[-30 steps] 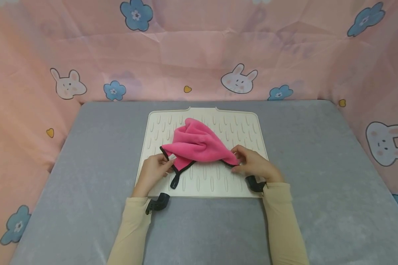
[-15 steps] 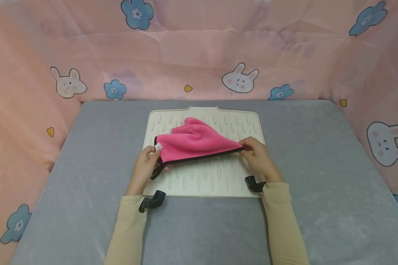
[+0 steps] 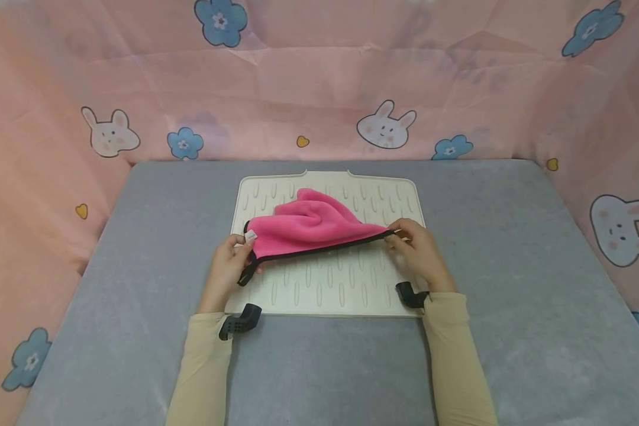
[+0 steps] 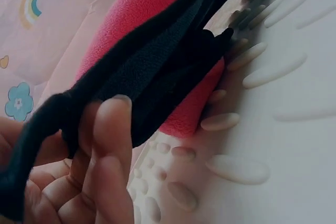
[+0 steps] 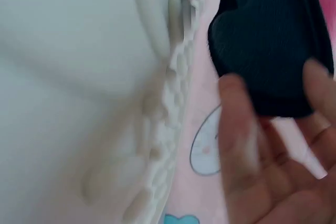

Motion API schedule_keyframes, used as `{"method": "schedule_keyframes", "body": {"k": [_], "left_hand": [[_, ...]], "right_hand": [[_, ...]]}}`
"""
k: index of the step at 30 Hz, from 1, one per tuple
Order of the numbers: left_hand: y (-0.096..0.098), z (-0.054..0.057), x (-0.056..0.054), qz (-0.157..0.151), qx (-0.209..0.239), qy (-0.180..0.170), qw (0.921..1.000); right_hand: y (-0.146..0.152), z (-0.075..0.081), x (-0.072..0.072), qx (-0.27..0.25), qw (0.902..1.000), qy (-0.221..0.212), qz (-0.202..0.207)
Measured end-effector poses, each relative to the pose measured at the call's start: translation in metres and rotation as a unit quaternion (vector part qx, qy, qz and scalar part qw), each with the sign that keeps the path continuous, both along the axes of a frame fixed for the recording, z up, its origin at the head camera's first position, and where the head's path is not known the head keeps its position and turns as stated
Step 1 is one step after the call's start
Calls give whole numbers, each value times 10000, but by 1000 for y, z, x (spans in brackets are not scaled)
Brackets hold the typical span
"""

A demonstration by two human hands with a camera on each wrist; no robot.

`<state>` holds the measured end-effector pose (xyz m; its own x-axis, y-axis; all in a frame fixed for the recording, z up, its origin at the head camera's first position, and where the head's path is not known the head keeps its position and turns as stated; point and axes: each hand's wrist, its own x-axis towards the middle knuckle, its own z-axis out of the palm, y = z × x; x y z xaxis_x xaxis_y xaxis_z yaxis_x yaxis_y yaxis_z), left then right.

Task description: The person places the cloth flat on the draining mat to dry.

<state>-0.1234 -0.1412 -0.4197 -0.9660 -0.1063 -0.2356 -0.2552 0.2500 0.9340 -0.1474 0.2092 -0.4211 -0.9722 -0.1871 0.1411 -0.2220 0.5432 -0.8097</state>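
Note:
A pink towel with black edging lies bunched in the head view, its near edge drawn out between both hands. My left hand pinches its left corner, close to a small white tag and a black hanging loop. At the right corner, my right hand pinches the edge between thumb and fingers. In the left wrist view, the dark underside of the towel shows above the fingertips. The right wrist view has the same dark side at the fingers.
Under the towel lies a cream drying mat with raised oval ridges. It rests on a grey cloth-covered table. A pink curtain with rabbits and flowers hangs behind and at both sides.
The left hand has moved left and the right hand up and slightly right. Between them the towel's near edge has gone from crumpled to stretched out; the far part stays bunched.

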Motion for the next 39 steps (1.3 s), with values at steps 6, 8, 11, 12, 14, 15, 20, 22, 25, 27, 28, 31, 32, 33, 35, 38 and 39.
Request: {"method": "schedule_keyframes", "body": {"k": [6, 8, 11, 12, 14, 15, 20, 22, 25, 27, 28, 31, 32, 33, 35, 38, 39], "left_hand": [[0, -3, -1, -42, 77, 5, 10000], [0, -4, -2, -111, 99, -6, 9999], [1, -4, -2, -137, -117, 33, 9998], [1, -4, -2, -115, -220, 56, 9997], [0, -5, -2, -54, -361, 78, 9993], [-1, -5, -1, -40, -435, 94, 9990], [-4, -6, -1, -30, -606, 42, 9982], [-5, -7, -1, -20, -699, 87, 9975], [-8, -9, -1, -50, -801, 194, 9966], [-11, -11, -1, -96, -825, 229, 9963], [-13, -12, -1, -140, -796, 226, 9965], [-18, -11, 0, -372, -890, 159, 9952], [-20, -11, 1, -485, -950, 127, 9942], [-22, -10, 1, -599, -982, 80, 9933], [-25, -9, 3, -874, -1128, 45, 9898], [-28, -7, 4, -1292, -1281, 50, 9833], [-29, -7, 4, -1437, -1316, 73, 9808]], "right_hand": [[10, 11, 7, -702, 9945, 756, -195], [10, 22, 12, -804, 9929, 852, -211], [12, 37, 19, -616, 9947, 803, -162], [13, 40, 20, -509, 9957, 762, -130], [17, 42, 21, -225, 9973, 692, 26], [19, 41, 21, -73, 9977, 670, 111], [26, 36, 19, 435, 9969, 272, 598], [24, 34, 17, 606, 9950, -147, 774], [20, 31, 15, 776, 9876, -863, 1055], [17, 29, 14, 796, 9815, -1265, 1193], [16, 28, 14, 805, 9787, -1410, 1255], [14, 27, 14, 827, 9687, -1809, 1484], [15, 27, 14, 881, 9637, -1924, 1629], [15, 26, 15, 909, 9580, -2046, 1792], [15, 24, 14, 907, 9458, -2242, 2168], [17, 22, 14, 807, 9292, -2497, 2602], [17, 21, 14, 778, 9261, -2532, 2688]]}}
